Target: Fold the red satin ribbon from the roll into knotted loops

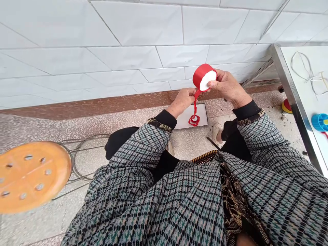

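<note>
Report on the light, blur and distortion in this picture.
Head view, overall: bright, diffuse light, soft sheen on the wall tiles; head view, left edge: orange stool stretched and soft; head view, centre: ribbon roll, left hand and right hand clearer.

An orange stool (32, 174) stands on the speckled floor (84, 126) at left, a metal-framed table (306, 99) at right

Around me, apparently a small workshop: metal-framed table (309, 104), orange plastic stool (33, 181), white-tiled wall (143, 27) and littered speckled floor (138, 118).
</note>
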`<action>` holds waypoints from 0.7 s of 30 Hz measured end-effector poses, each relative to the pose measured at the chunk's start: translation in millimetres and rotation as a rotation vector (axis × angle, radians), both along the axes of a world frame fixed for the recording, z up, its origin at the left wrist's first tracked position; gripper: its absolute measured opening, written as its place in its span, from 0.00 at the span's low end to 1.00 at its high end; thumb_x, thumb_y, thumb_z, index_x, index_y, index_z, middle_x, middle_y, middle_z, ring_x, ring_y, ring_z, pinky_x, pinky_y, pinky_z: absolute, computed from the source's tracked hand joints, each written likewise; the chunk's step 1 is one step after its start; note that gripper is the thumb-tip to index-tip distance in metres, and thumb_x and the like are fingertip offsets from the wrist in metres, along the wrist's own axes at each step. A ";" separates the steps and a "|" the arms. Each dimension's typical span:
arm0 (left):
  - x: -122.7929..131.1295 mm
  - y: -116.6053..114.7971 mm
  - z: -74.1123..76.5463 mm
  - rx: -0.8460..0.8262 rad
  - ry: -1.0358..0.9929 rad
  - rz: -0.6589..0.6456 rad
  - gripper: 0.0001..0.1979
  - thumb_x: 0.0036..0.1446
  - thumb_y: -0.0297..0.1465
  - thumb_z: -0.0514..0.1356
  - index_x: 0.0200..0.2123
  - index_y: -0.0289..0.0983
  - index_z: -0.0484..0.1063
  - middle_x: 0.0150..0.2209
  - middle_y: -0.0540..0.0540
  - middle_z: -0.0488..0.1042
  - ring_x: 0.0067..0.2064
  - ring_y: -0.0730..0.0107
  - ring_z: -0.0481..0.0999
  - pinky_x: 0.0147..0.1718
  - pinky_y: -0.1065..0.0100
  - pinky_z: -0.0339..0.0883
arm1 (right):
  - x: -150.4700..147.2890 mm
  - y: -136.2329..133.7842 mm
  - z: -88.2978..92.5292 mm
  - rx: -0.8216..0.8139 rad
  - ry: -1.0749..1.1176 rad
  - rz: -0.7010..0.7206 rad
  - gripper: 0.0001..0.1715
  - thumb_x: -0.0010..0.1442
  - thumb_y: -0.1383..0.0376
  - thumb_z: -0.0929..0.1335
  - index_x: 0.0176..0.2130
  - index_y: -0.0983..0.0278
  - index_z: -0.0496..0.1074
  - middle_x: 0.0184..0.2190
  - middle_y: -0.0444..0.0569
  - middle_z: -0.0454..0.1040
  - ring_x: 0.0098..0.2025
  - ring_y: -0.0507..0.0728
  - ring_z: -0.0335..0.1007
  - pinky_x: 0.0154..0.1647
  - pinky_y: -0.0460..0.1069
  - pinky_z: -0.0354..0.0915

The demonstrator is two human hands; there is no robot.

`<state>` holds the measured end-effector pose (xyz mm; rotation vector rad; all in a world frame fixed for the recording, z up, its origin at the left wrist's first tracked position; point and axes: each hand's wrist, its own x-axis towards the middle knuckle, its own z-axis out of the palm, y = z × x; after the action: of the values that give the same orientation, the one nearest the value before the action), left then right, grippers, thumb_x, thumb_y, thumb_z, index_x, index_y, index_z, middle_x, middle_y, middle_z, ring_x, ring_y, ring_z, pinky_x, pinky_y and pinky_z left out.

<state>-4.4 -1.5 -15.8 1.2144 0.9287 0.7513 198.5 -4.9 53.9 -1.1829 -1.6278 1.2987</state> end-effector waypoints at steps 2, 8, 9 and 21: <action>-1.5 -5.6 5.5 -0.078 -0.122 -0.074 0.09 0.44 0.18 0.59 0.25 0.37 0.70 0.23 0.53 0.70 0.26 0.74 0.70 0.39 0.64 0.71 | 6.6 3.0 3.4 0.025 0.014 -0.064 0.42 0.51 0.31 0.80 0.45 0.60 0.79 0.40 0.48 0.80 0.45 0.59 0.78 0.43 0.53 0.79; -20.2 -3.4 9.4 -0.139 -0.165 -0.242 0.06 0.41 0.22 0.57 0.19 0.38 0.69 0.20 0.52 0.64 0.22 0.75 0.61 0.37 0.61 0.69 | 29.8 7.3 11.6 0.036 0.082 -0.190 0.36 0.52 0.35 0.81 0.43 0.60 0.77 0.40 0.47 0.78 0.44 0.57 0.78 0.40 0.50 0.78; -23.9 0.4 5.9 -0.113 -0.085 -0.257 0.06 0.40 0.22 0.58 0.19 0.38 0.69 0.20 0.51 0.65 0.24 0.73 0.62 0.38 0.60 0.68 | 31.5 6.7 11.3 0.034 0.095 -0.186 0.37 0.52 0.35 0.81 0.43 0.60 0.77 0.39 0.47 0.78 0.44 0.57 0.78 0.40 0.50 0.78; -1.5 -2.4 13.4 -0.019 -0.272 -0.027 0.08 0.60 0.33 0.69 0.41 0.37 0.80 0.41 0.44 0.83 0.49 0.60 0.84 0.57 0.55 0.73 | 6.5 4.6 -8.2 -0.033 -0.035 0.042 0.45 0.51 0.27 0.77 0.47 0.59 0.77 0.37 0.50 0.77 0.44 0.62 0.77 0.44 0.58 0.78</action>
<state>-5.8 -3.9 -2.4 1.0744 0.6924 0.8600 205.1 -0.3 45.7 -1.2026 -1.6703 1.3425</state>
